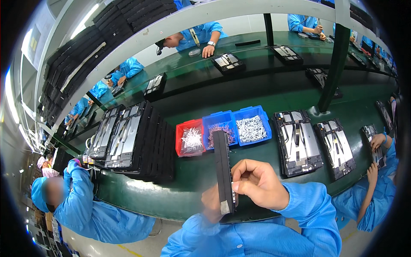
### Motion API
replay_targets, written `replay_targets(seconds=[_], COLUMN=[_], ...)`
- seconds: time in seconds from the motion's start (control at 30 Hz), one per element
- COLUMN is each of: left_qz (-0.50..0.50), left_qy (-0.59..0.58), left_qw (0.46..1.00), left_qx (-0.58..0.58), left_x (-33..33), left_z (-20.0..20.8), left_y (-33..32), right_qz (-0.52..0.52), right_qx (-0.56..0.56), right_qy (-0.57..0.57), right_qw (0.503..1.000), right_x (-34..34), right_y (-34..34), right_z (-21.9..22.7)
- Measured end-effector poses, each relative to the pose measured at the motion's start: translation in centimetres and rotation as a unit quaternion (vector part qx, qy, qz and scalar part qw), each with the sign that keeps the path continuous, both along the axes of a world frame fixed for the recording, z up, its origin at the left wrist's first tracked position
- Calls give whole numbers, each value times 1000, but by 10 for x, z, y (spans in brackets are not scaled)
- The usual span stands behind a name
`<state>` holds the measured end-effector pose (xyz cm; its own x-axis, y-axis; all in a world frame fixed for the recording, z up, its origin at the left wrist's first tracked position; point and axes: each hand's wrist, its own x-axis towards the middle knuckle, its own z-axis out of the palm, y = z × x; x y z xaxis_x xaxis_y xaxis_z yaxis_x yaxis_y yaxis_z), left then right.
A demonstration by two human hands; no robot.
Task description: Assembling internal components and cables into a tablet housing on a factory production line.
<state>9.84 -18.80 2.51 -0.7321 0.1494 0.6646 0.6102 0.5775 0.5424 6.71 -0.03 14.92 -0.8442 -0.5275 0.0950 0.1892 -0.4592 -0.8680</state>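
In front of me a narrow black tray (223, 171) stands tilted up, its edge toward me. My left hand (209, 201), partly blurred and partly behind the tray, is closed on its lower left side. My right hand (262, 184) is at the tray's other side, thumb and index finger pinched together against its edge. Whatever sits between those fingertips is too small to make out. Just beyond are a red bin (178, 141) with white pieces in a clear bag, a blue bin (217, 115) with small pinkish pieces, and another blue bin (269, 136) with small white pieces.
A tall stack of black trays (160, 150) with electronic units stands left on the green bench (192, 188). Two more trayed units (299, 141) (336, 147) lie to the right. A dark green post (334, 68) rises behind. Co-workers (81, 201) sit on both sides and opposite.
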Motion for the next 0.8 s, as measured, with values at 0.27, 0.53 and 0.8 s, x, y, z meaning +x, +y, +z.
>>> replay_targets(seconds=[0.27,0.53,0.8], left_qz=[-9,-19,-9], left_qy=[20,39,68], left_qw=[1000,999,997], left_qx=[13,-5,-30], left_x=[-8,-7,-10], left_z=[-2,24,20], left_y=[4,7,8], right_qz=[-45,-32,-59], right_qx=[-51,-130,-49], right_qy=[20,101,-11], right_qw=[997,986,997], right_x=[12,20,12], right_y=[-8,-11,-6], right_z=[-12,-25,-8])
